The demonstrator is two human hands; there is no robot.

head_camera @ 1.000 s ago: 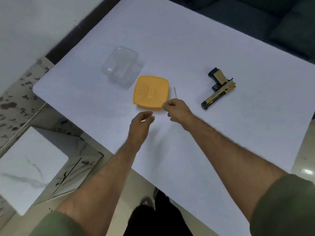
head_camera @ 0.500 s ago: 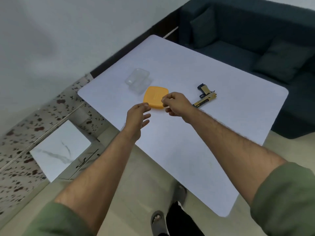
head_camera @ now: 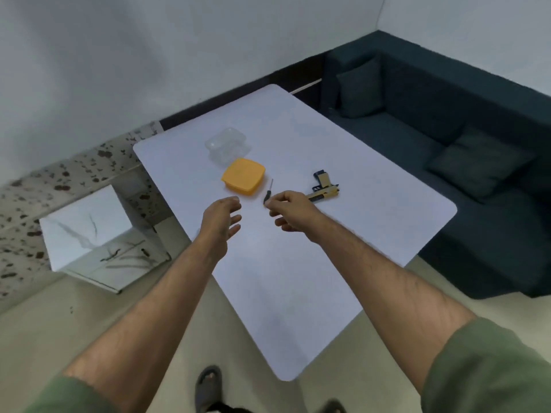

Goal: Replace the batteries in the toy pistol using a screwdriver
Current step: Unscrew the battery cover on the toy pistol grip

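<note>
The toy pistol point(head_camera: 325, 189), tan and black, lies on its side on the white table point(head_camera: 298, 278). A small screwdriver point(head_camera: 269, 190) with a dark handle lies flat between the pistol and an orange lidded box point(head_camera: 244, 175). My right hand point(head_camera: 290, 211) hovers just in front of it. The forefinger tip sits at the handle's near end and the other fingers are loosely curled, gripping nothing that I can see. My left hand point(head_camera: 222, 217) hangs over the table with its fingers relaxed and holds nothing.
A clear plastic container point(head_camera: 228, 146) stands behind the orange box. A dark sofa point(head_camera: 447, 150) with cushions runs along the table's right side. A white marble-look block point(head_camera: 89, 234) sits on the floor at left. My feet show at the bottom.
The camera has risen and pulled back, so more of the room shows. My right hand has drawn back along the screwdriver, uncovering its handle. The screwdriver, box and pistol have not moved.
</note>
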